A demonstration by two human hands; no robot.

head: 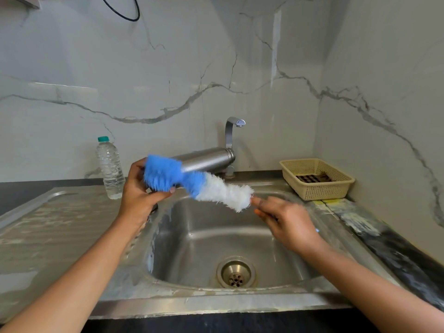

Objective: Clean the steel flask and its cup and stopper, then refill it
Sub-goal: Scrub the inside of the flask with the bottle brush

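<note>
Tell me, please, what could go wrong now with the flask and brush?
The left hand holds the steel flask near its base only, level above the sink; it may slip and drop in.
The flask's neck looks close to the tap; scrubbing with the brush in the right hand might knock them together.
The water bottle beside the left hand could be tipped.

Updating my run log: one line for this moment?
left hand: holds flask | right hand: holds brush | brush: against flask, over sink
</note>
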